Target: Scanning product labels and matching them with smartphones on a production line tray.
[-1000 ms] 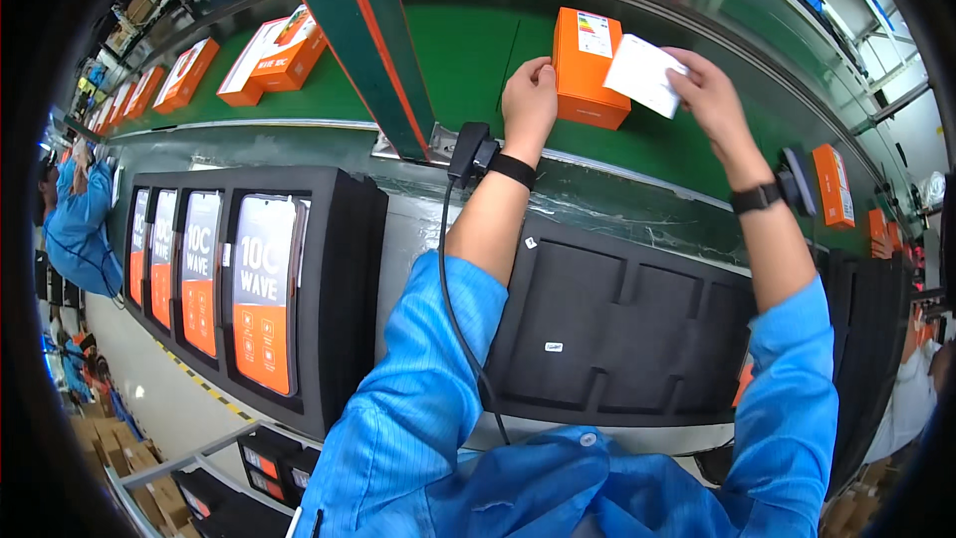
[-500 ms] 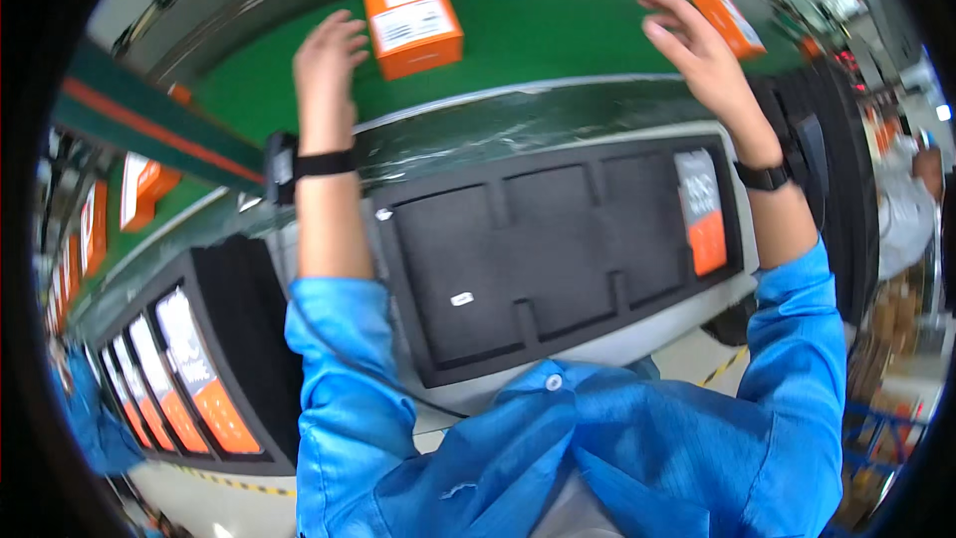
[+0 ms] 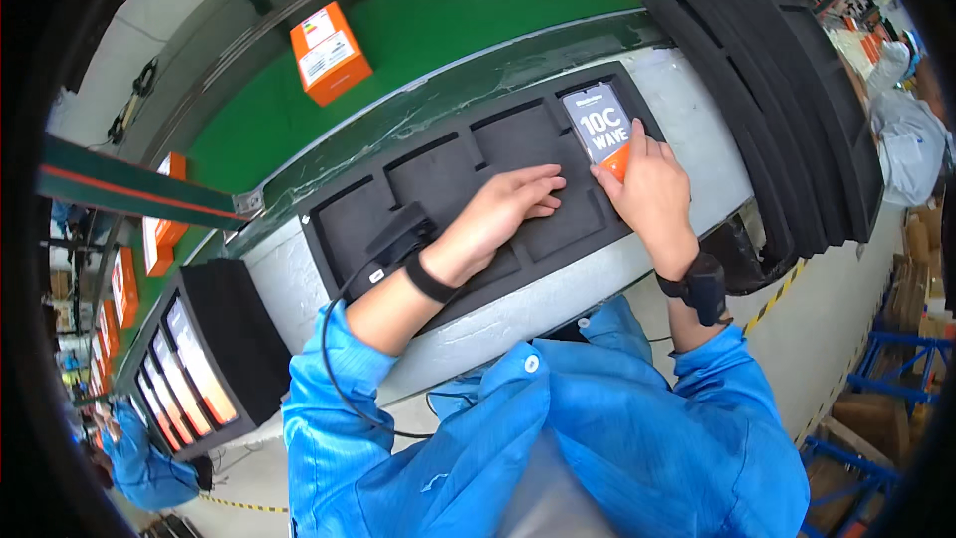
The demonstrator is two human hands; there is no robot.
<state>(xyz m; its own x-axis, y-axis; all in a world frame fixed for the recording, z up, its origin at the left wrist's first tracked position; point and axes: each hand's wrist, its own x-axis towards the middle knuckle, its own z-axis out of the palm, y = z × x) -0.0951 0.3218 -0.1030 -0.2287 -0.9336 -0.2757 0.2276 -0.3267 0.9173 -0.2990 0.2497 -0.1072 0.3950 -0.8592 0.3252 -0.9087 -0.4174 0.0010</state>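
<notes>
A black foam tray [image 3: 438,171] with several shallow compartments lies at a slant on the light bench in front of me. In its right end compartment sits a smartphone [image 3: 601,126] with a grey and orange front film. My right hand [image 3: 652,179] grips the phone's lower end, thumb on one side and fingers on the other. Over the tray's middle is my left hand [image 3: 506,209], fingers stretched out and holding nothing. A black device with a cable [image 3: 402,232] sits at my left wristband.
Beyond the tray runs a green conveyor belt [image 3: 438,25] carrying orange boxes [image 3: 331,53]. Stacked black foam trays [image 3: 767,110] stand at the right. At the left is another foam tray stack [image 3: 234,339] holding several phones. A person in blue [image 3: 149,458] is at the far lower left.
Both hands have come back from above the conveyor belt to the tray. My right hand has taken hold of the phone. The view has shifted, with the orange boxes now farther left.
</notes>
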